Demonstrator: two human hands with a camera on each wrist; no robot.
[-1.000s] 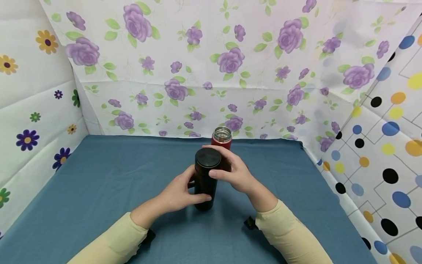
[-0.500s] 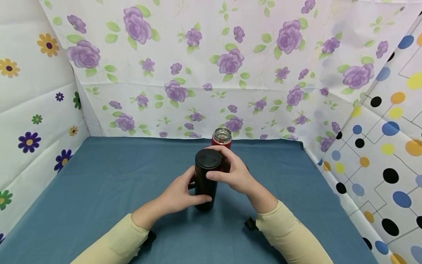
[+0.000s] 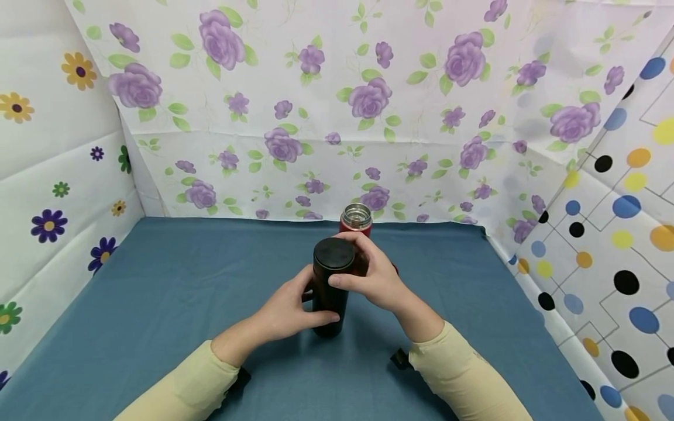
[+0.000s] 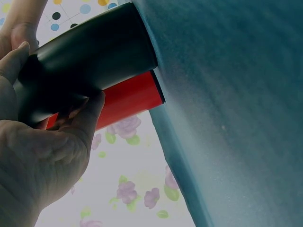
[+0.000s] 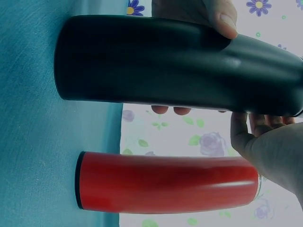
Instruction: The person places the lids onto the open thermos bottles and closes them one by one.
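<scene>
A black thermos bottle (image 3: 332, 292) stands upright on the blue cloth, a flat black lid (image 3: 334, 252) on its top. My left hand (image 3: 279, 310) grips its lower body from the left, thumb across the front and fingers behind. Higher up, my right hand (image 3: 376, 275) holds the bottle from the right, its thumb on the front just under the lid. Several right fingers curl round the back and are partly hidden. Behind the black bottle is a red thermos bottle (image 5: 165, 183), upright with a bare metal mouth (image 3: 357, 215); neither hand visibly grips it.
Blue cloth (image 3: 210, 275) covers the table. A curtain with purple roses (image 3: 281, 143) hangs at the back, a flowered sheet (image 3: 63, 152) at the left and a dotted sheet (image 3: 605, 245) at the right. A small black device (image 3: 401, 358) sits by the right cuff.
The right thumb has slid slightly to the left across the black bottle's front. The left hand and both bottles stay where they were; the head view shifts a little.
</scene>
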